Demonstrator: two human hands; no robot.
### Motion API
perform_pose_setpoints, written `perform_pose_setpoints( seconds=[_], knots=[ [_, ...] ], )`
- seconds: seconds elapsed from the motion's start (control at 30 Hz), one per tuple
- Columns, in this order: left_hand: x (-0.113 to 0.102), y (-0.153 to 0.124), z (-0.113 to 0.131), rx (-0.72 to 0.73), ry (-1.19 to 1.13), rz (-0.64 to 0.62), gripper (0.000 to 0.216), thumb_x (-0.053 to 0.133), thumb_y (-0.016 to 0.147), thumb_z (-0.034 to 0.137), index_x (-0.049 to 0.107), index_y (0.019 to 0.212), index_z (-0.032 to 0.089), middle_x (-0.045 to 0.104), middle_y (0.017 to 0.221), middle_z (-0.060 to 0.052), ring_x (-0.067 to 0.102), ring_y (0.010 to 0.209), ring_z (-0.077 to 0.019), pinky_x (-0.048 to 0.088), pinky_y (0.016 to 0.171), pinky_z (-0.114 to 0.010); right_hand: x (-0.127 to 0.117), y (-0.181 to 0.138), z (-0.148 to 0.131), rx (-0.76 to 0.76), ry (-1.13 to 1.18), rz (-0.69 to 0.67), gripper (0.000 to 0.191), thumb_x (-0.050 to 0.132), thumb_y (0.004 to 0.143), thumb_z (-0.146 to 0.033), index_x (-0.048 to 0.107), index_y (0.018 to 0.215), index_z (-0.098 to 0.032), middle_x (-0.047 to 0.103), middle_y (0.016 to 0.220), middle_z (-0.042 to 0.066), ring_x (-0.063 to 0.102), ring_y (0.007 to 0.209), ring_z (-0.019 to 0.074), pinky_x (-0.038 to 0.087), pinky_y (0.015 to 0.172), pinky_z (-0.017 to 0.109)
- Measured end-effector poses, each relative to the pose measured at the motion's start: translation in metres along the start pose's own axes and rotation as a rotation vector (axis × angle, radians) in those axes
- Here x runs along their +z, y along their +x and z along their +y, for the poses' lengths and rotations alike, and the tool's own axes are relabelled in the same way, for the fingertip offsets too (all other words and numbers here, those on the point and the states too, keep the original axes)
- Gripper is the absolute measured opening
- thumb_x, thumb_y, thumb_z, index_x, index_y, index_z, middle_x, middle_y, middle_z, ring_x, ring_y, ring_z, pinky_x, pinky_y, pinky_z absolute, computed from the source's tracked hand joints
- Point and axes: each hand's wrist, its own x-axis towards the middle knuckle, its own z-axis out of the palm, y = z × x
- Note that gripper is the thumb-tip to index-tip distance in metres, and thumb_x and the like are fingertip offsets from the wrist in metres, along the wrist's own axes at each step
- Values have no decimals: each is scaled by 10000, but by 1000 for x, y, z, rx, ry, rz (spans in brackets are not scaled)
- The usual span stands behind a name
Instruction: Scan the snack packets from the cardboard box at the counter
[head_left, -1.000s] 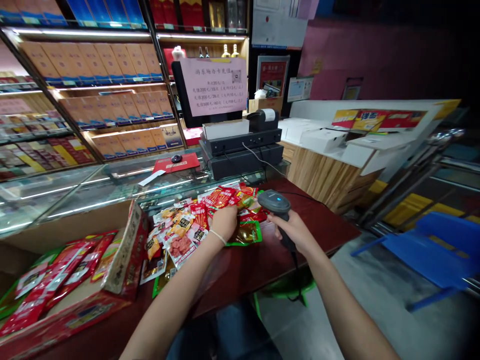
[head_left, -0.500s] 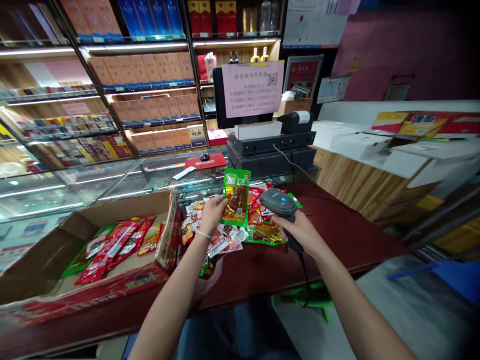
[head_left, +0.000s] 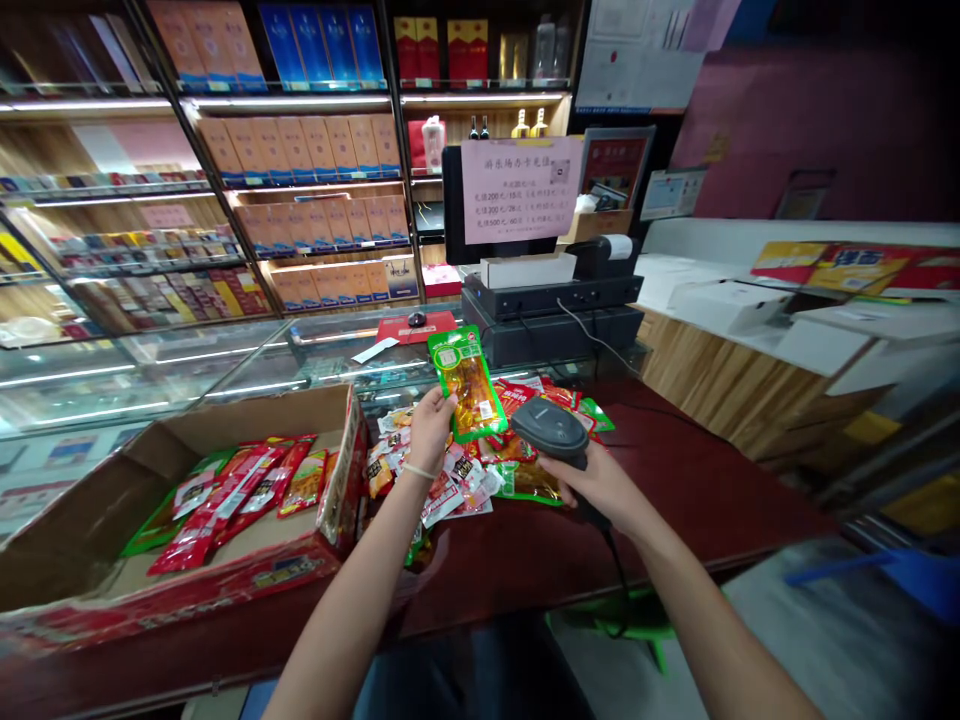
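My left hand (head_left: 433, 430) pinches the left edge of a green-bordered snack packet (head_left: 471, 388), held up and tilted above the pile. The packet's clear window shows brown food, and a small white label sits near its lower right. In my right hand (head_left: 592, 480) is a dark grey barcode scanner (head_left: 551, 428), gripped by its handle, its head beside the packet's lower right corner. Beneath both lies a heap of red and white snack packets (head_left: 457, 485). Another green-edged packet (head_left: 529, 482) rests flat under the scanner.
An open cardboard box (head_left: 341, 470) at the left holds several red and green packets (head_left: 225, 500). Behind the pile stand a cash drawer (head_left: 555, 300) and a monitor with a pink paper sign (head_left: 517, 190). A mouse (head_left: 417, 320) lies on a red mat. The scanner's cord hangs over the counter edge.
The packet in my left hand has tilted, its top leaning left. The scanner's blue light no longer shows, and its head has turned and come closer to the packet. The view has shifted slightly.
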Motion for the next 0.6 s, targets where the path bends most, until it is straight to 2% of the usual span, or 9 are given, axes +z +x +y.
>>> perform_pose_setpoints(
  seconds=[0.13, 0.23, 0.4, 0.5, 0.6],
  knots=[
    [-9, 6, 9, 22, 102, -3, 339, 584, 812, 329, 593, 1092, 138, 706, 932, -73, 660, 800, -164, 514, 750, -288, 2, 7, -3, 6, 49, 14, 385, 719, 753, -481, 564, 976, -207, 530, 413, -52, 474, 363, 149, 374, 393, 257],
    [-32, 6, 31, 94, 334, 22, 382, 567, 830, 316, 592, 1172, 148, 706, 989, -81, 662, 870, -181, 515, 788, -297, 9, 15, -10, 0, 78, -1, 364, 723, 745, -481, 543, 923, -219, 526, 403, -51, 484, 357, 157, 393, 391, 266],
    [-100, -13, 88, 213, 776, 200, 479, 546, 853, 310, 533, 1320, 205, 710, 981, -57, 663, 831, -187, 515, 761, -303, 26, 29, -17, 10, 90, -28, 323, 712, 743, -487, 554, 835, -221, 540, 401, -26, 487, 346, 158, 388, 375, 267],
    [-148, -34, 120, 262, 940, 320, 474, 500, 883, 321, 507, 1347, 230, 703, 1075, -63, 668, 933, -202, 507, 825, -314, 38, 37, -19, -2, 87, -62, 320, 716, 734, -492, 565, 789, -215, 533, 401, -22, 473, 344, 149, 379, 373, 267],
    [-192, -53, 140, 265, 1133, 457, 460, 452, 905, 323, 494, 1356, 238, 675, 1183, -82, 646, 1054, -224, 488, 889, -329, 55, 42, -23, -18, 101, -87, 324, 714, 730, -488, 566, 802, -209, 528, 415, -33, 453, 347, 134, 371, 373, 261]
  ],
)
